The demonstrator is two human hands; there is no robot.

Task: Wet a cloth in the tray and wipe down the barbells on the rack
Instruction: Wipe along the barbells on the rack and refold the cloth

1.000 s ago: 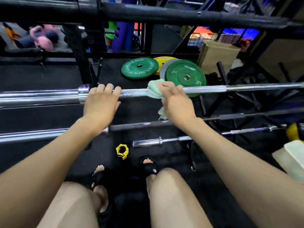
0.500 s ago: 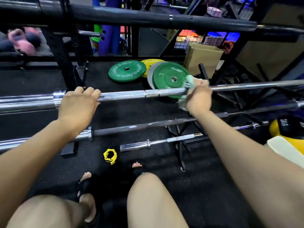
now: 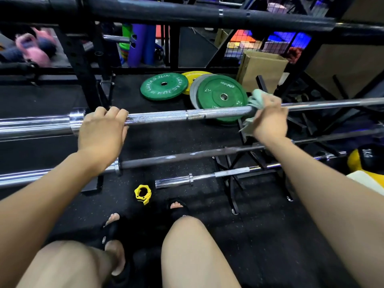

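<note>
The chrome barbell (image 3: 162,117) runs left to right across the rack, and both hands are on it. The left hand (image 3: 101,134) sits at the left, just right of the collar, with its fingers curled over the top of the knurled shaft. Well to the right, the right hand (image 3: 269,119) grips the pale green cloth (image 3: 252,107), which is bunched around the shaft; a loose end hangs below the bar on the near side of the hand. The bare knurled stretch of bar lies between the hands. Below and nearer lie a dark barbell (image 3: 187,155) and a shorter chrome bar (image 3: 207,177). On the floor beyond the bar rest green plates (image 3: 164,86) and, nearer, a yellow clip (image 3: 143,194).
</note>
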